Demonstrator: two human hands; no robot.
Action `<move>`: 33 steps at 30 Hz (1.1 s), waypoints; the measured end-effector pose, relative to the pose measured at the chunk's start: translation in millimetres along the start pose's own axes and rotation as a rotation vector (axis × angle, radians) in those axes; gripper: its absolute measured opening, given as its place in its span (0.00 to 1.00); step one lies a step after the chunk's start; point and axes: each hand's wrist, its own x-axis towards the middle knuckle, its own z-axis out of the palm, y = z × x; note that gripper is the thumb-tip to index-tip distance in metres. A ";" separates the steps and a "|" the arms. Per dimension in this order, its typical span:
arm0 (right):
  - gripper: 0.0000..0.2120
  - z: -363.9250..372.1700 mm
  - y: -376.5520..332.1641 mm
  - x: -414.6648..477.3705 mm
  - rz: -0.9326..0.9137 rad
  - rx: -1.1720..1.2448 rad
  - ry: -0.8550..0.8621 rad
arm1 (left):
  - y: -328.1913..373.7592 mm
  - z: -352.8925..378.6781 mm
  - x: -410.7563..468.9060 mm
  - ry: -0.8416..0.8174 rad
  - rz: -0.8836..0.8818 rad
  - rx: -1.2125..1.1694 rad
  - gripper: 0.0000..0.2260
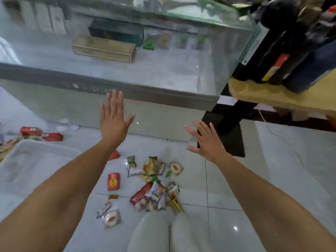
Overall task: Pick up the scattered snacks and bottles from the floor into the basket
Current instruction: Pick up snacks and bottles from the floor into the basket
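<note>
Both hands, left hand (113,117) and right hand (207,140), were spread and empty above the snacks (152,188) scattered on the near floor (272,179), best gathered from the central pile into the basket (32,160) at left.

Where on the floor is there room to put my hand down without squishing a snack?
The tiles right of the snack pile, out toward the dark table leg, are bare. So is the strip between the red packet and the white basket. The pile itself is crowded. Both the left hand and the right hand are open, holding nothing.
</note>
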 end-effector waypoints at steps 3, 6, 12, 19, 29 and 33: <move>0.37 116.5 -13.2 32.7 -0.095 0.026 -0.041 | -29.3 103.1 -41.0 -0.005 -0.067 0.002 0.34; 0.34 233.1 -29.9 55.9 -0.165 0.006 -0.080 | -56.8 212.0 -87.6 -0.062 -0.098 0.045 0.34; 0.39 414.7 -64.7 89.6 -0.301 -0.023 -0.152 | -88.8 385.7 -163.1 -0.180 0.030 0.046 0.36; 0.53 497.3 -85.9 90.5 -0.403 0.037 -0.215 | -72.2 476.6 -226.2 -0.421 0.119 -0.177 0.44; 0.50 536.4 -114.7 76.3 -0.174 0.541 -0.487 | -43.7 502.2 -237.7 -0.763 0.023 -0.159 0.26; 0.50 533.3 -118.3 71.5 -0.001 0.862 -0.540 | -45.1 495.3 -237.5 -0.793 -0.340 -0.568 0.19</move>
